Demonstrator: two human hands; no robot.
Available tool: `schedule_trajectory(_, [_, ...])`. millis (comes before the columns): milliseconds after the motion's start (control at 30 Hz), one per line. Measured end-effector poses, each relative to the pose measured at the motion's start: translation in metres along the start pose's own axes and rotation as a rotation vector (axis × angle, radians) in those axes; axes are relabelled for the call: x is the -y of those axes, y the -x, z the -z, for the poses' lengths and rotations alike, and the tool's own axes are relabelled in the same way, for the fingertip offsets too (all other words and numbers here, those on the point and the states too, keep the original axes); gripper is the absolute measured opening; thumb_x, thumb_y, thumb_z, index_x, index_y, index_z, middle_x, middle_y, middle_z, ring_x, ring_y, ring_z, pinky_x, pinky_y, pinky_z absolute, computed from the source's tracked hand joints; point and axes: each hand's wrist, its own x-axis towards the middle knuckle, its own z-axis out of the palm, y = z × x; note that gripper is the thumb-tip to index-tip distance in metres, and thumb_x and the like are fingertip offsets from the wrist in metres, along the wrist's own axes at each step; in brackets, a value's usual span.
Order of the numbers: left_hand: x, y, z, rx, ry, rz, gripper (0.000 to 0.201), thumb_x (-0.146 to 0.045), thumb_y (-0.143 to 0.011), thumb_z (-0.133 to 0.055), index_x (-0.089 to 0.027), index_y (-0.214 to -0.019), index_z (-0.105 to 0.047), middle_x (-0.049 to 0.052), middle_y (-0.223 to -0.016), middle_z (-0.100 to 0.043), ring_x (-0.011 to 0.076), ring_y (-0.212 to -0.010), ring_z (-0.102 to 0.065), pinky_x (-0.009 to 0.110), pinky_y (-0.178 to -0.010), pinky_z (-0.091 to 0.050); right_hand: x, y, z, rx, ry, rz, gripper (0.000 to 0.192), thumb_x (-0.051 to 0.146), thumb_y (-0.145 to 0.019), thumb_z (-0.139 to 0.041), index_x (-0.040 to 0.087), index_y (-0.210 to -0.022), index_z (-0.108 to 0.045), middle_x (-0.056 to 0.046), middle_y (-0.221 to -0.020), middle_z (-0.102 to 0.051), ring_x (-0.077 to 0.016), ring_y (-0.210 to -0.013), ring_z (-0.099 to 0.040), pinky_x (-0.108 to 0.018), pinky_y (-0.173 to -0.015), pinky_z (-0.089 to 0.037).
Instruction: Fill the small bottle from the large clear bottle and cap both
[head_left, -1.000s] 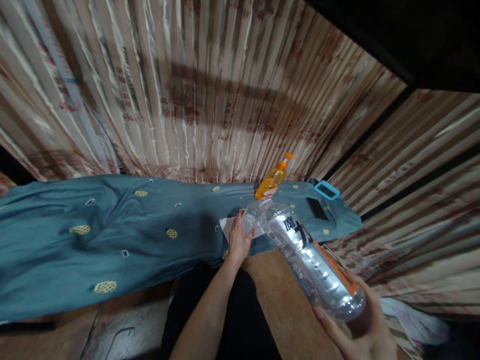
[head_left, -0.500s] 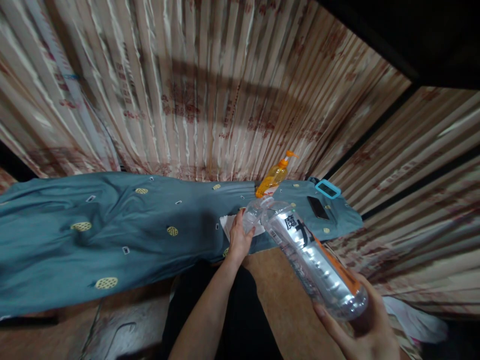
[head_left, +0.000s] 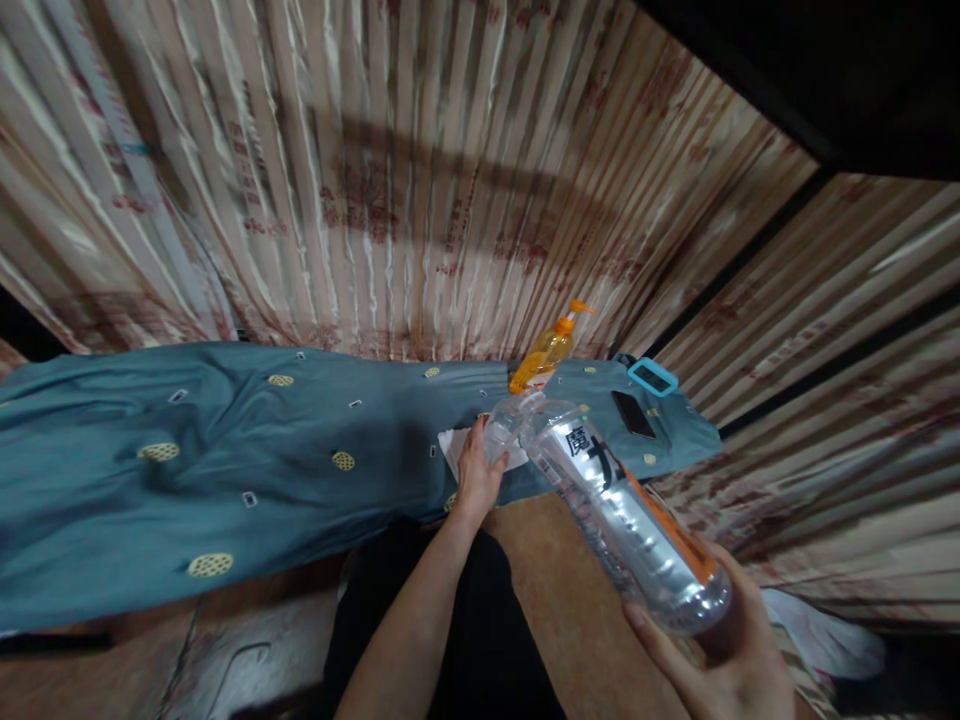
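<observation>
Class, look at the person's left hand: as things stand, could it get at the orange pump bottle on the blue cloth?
Probably yes. The left hand lies just short of the orange pump bottle, but its grip is taken up with the neck of the clear bottle, which the right hand holds at the base; it would have to let go first.

Glossy clear plastic bottle (head_left: 622, 510), matt teal cloth (head_left: 225, 470), and seemingly shiny satin curtains (head_left: 390, 180).

Teal-clothed table (head_left: 225, 470) w/ pump bottle (head_left: 546, 352), phone (head_left: 634, 414), white tissue (head_left: 454, 452).
</observation>
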Motion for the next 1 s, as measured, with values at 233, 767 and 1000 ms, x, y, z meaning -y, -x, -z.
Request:
schedule_trajectory(233, [0.000, 0.000, 0.002, 0.007, 0.002, -0.005, 0.072, -0.015, -0.076, -0.070, -0.022, -0.144, -0.048, 0.013, -0.145, -0.060, 0.0297, -0.136, -0.057, 0.049, -0.119, -0.044, 0.006, -0.001, -0.002, -0.010, 0.012, 0.023, 0.095, 0.050, -0.058, -0.089, 0.022, -0.139, -0.050, -0.014, -0.137, -0.059, -0.0291, -0.112, -0.065, -0.035, -0.082, -0.061])
schedule_trajectory(767, [-0.009, 0.000, 0.003, -0.011, 0.018, 0.040, 0.071, -0.012, -0.075, -0.071, -0.021, -0.142, -0.051, 0.013, -0.141, -0.062, 0.0299, -0.135, -0.057, 0.048, -0.119, -0.044, 0.028, 0.005, -0.008, -0.033, -0.014, -0.053, 0.096, 0.058, -0.063, -0.083, 0.021, -0.142, -0.046, -0.014, -0.139, -0.058, -0.0319, -0.121, -0.061, -0.045, -0.100, -0.054])
schedule_trajectory(1000, [-0.005, 0.001, 0.002, -0.025, 0.041, 0.022, 0.071, -0.013, -0.074, -0.072, -0.024, -0.142, -0.051, 0.010, -0.141, -0.063, 0.0291, -0.134, -0.058, 0.049, -0.118, -0.044, 0.005, -0.001, 0.001, 0.028, 0.004, -0.016, 0.097, 0.051, -0.058, -0.088, 0.022, -0.141, -0.047, -0.015, -0.139, -0.057, -0.0316, -0.119, -0.062, -0.038, -0.087, -0.061])
